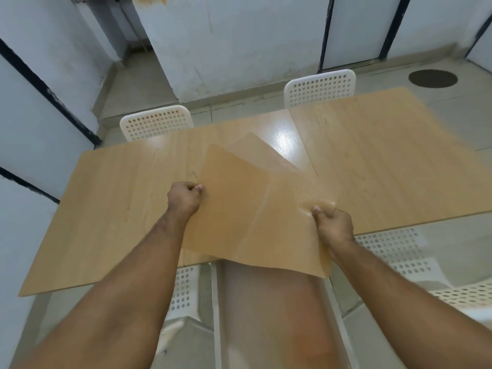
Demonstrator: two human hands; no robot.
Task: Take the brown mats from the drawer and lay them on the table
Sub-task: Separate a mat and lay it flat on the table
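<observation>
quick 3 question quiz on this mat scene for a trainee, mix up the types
1. True or false: both hands grip the brown mat.
2. Which hand pinches the mat's glossy edge? A) left hand B) right hand
3. Fill in: the white chairs at the table's far side number ___.

Key: 1 true. 2 B. 3 two.
</observation>
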